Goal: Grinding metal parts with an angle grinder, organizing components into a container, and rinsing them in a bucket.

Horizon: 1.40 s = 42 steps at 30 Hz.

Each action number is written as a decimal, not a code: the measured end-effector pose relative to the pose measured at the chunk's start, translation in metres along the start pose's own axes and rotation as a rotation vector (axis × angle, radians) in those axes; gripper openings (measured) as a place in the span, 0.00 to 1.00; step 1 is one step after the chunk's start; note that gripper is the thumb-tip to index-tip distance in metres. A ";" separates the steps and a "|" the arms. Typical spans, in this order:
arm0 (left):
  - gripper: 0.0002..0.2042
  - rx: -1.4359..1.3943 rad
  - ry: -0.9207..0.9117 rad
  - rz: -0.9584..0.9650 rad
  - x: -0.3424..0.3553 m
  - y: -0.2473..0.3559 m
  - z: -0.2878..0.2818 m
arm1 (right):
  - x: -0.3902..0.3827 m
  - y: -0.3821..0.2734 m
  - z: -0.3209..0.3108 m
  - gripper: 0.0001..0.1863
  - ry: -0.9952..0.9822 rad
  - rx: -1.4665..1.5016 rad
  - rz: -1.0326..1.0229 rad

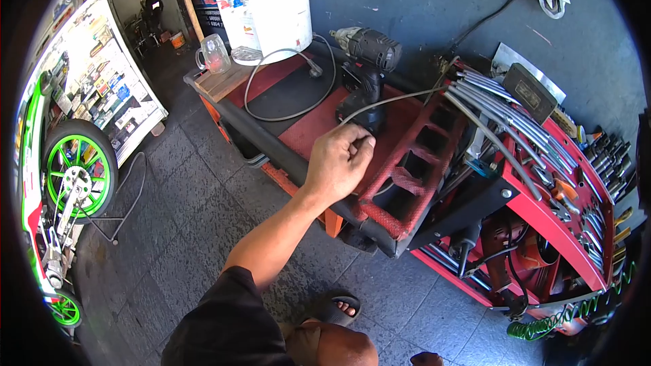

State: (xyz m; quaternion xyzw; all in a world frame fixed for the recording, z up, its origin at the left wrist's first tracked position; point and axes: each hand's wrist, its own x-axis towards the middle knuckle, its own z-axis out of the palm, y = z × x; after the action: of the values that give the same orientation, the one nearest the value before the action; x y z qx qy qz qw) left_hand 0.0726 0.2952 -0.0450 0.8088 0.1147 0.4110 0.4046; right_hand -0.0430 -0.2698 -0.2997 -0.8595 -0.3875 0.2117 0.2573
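**Hand on grey cable at red tool cart**

Item 1. Left hand (pixel 337 163): reaches in from the lower edge over the front rim of the red tool cart (pixel 305 137). Fingers curled and pinched on a thin grey cable (pixel 400 98), gripping it near the middle of the cart top. The right hand does not show.

Item 2. Grey cable: runs from the pinched fingers rightward and slightly upward toward the bundle of long chrome wrenches (pixel 505 118) at the cart's right end. Its far end is lost among them.

Item 3. Cordless impact wrench (pixel 366 71): black, standing upright on its battery base just behind the hand, toward the cart's back edge. It stands close beside the cable's path.

Item 4. Second grey cord (pixel 288 85): looped with a plug on the dark mat at the cart's left half.

Item 5. Glass mug (pixel 213 54) and white bucket (pixel 268 7): at the cart's back left corner, the mug on a wooden board.

Item 6. Red mesh compartments (pixel 413 163): right of the hand, along the front edge.

Item 7. Hand tools (pixel 597 190): packed along the cart's right side; green coiled hose (pixel 569 315) hangs below.

Item 8. Green-wheeled motorcycle (pixel 74 176): on the tiled floor, well apart at left.
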 end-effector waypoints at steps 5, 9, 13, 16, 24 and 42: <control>0.14 0.483 0.166 0.192 0.026 -0.035 0.002 | 0.004 -0.002 -0.003 0.12 -0.084 0.175 0.258; 0.20 0.630 -0.052 -0.064 0.033 -0.048 0.013 | 0.002 -0.007 -0.011 0.14 -0.070 -0.055 0.026; 0.18 0.733 0.049 0.131 0.046 -0.022 0.030 | -0.002 -0.004 -0.017 0.14 -0.122 0.130 0.326; 0.10 0.163 0.097 0.376 0.080 0.026 0.051 | 0.006 -0.001 -0.016 0.14 -0.147 0.104 0.469; 0.44 0.305 -0.527 0.701 0.207 0.169 0.152 | 0.025 -0.016 -0.018 0.20 -0.070 -0.107 0.279; 0.25 0.089 -0.789 0.558 -0.057 0.171 -0.033 | 0.238 -0.151 -0.252 0.25 0.706 0.132 0.353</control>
State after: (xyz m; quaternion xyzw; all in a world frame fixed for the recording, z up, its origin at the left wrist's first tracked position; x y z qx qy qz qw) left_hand -0.0138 0.1745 0.0615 0.9194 -0.2513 0.1604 0.2566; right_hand 0.1604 -0.0694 -0.0508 -0.9144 -0.1072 -0.0312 0.3890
